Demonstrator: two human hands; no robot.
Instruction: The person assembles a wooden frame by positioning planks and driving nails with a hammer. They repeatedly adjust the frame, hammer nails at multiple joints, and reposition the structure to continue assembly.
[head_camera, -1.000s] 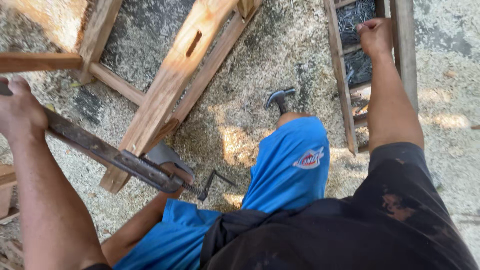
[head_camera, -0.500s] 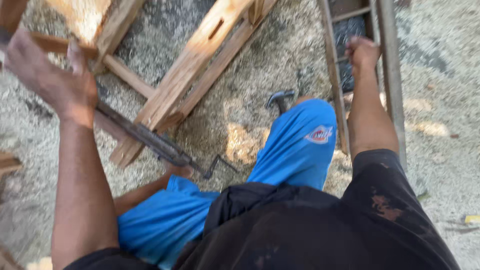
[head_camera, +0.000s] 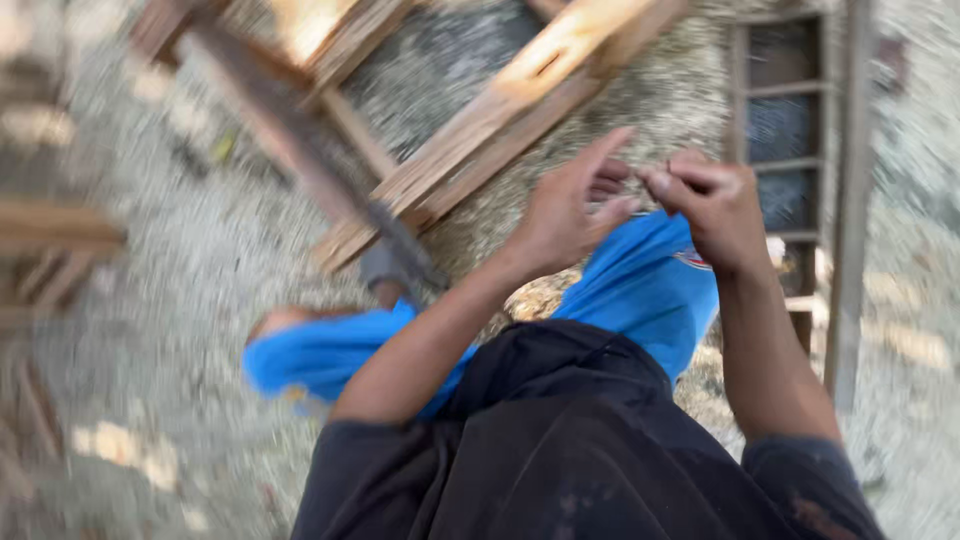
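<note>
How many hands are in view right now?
2: left hand and right hand, raised together above the blue shorts, fingertips nearly meeting. Blur hides whether they hold anything.

Blue shorts (head_camera: 640, 290), black shirt (head_camera: 560, 450)

Both hands meet at about one o'clock, above the blue shorts (head_camera: 640, 290). The left hand (head_camera: 565, 210) has fingers spread, touching the fingertips of the right hand (head_camera: 715, 205), which pinch together; anything held is too blurred to tell. Wooden beams (head_camera: 520, 130) lie at twelve o'clock on gravel ground (head_camera: 180, 300).
</note>
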